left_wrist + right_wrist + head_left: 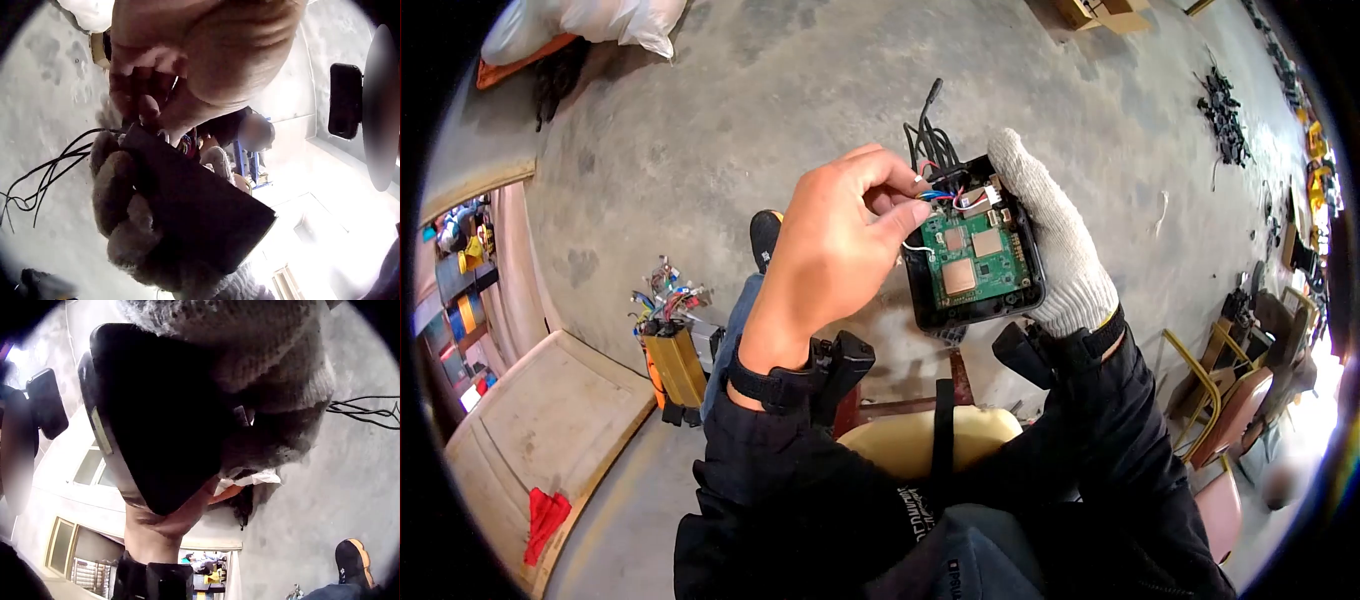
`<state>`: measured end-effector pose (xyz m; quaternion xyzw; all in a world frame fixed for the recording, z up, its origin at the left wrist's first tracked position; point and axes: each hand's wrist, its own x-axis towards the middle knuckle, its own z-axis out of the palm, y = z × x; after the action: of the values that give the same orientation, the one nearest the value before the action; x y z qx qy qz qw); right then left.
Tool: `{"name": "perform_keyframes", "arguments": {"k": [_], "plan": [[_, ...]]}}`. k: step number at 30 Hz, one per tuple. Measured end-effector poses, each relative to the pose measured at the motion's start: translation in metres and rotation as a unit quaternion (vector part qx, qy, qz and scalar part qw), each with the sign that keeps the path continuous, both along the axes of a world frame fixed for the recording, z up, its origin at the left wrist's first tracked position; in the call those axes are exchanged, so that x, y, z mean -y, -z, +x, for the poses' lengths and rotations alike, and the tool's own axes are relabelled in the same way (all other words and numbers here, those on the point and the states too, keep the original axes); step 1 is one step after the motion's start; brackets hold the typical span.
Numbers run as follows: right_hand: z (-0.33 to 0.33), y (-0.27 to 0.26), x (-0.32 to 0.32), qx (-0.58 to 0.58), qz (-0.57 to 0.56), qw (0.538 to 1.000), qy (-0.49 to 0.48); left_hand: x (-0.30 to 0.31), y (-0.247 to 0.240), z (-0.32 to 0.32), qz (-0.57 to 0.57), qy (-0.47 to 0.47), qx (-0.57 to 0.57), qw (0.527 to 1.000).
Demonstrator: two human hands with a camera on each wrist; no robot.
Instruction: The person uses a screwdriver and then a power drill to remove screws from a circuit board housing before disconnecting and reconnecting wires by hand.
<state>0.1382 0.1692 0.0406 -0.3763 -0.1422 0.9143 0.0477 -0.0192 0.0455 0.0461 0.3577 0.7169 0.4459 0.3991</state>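
Observation:
A black plastic case (983, 322), its top off, lies in the grip of my right hand (1065, 250), which wears a white knitted glove. Inside sits a green circuit board (998, 268) with several square copper-coloured pads. At the case's upper left corner my bare left hand (830, 240) pinches thin coloured wires (940, 194) between thumb and fingertips. They run toward a white connector (978, 202) at the board's top edge. Black cables (935, 140) trail off beyond the case. From below, the left wrist view shows gloved fingers (122, 187) wrapped round the dark case (194, 200).
A yellowish stool seat (890, 440) stands right before my body. Left of my leg is a gold metal box with loose wires (675, 365). A pale board with a red cloth (547, 522) lies at lower left. Chairs (1225, 430) stand at right; black cables (1225, 115) lie on the floor.

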Motion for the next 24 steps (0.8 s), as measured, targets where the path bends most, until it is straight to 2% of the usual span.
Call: {"name": "perform_keyframes", "arguments": {"k": [2, 4, 6, 7, 10, 12, 14, 21, 24], "plan": [[-0.001, -0.004, 0.001, 0.025, 0.037, 0.999, 0.005, 0.000, 0.003, 0.000, 0.000, -0.002, 0.004, 1.000], [0.000, 0.002, -0.001, 0.008, 0.001, 0.999, 0.039, 0.001, 0.003, 0.000, 0.000, -0.003, 0.008, 1.000], [0.001, 0.003, -0.003, 0.002, 0.002, 1.000, 0.014, 0.000, -0.001, -0.001, -0.013, -0.004, 0.007, 1.000], [0.001, 0.010, -0.001, 0.003, 0.057, 0.998, 0.021, 0.000, 0.000, -0.001, -0.015, -0.001, 0.009, 1.000], [-0.003, -0.004, 0.001, 0.008, 0.036, 0.999, 0.033, 0.001, 0.002, -0.003, -0.031, 0.010, 0.004, 0.999], [-0.001, 0.001, 0.001, -0.032, -0.005, 0.999, 0.029, 0.002, 0.003, -0.003, -0.031, 0.005, 0.018, 0.999], [-0.002, 0.002, 0.005, 0.012, 0.125, 0.991, 0.042, 0.001, 0.003, -0.004, -0.032, 0.011, 0.013, 0.999], [0.001, 0.013, 0.004, 0.043, 0.185, 0.982, 0.019, -0.001, 0.000, -0.003, -0.040, 0.017, 0.005, 0.999], [-0.001, 0.005, 0.005, 0.017, 0.147, 0.986, 0.076, -0.001, 0.002, -0.003, -0.037, 0.014, 0.012, 0.999]]}}
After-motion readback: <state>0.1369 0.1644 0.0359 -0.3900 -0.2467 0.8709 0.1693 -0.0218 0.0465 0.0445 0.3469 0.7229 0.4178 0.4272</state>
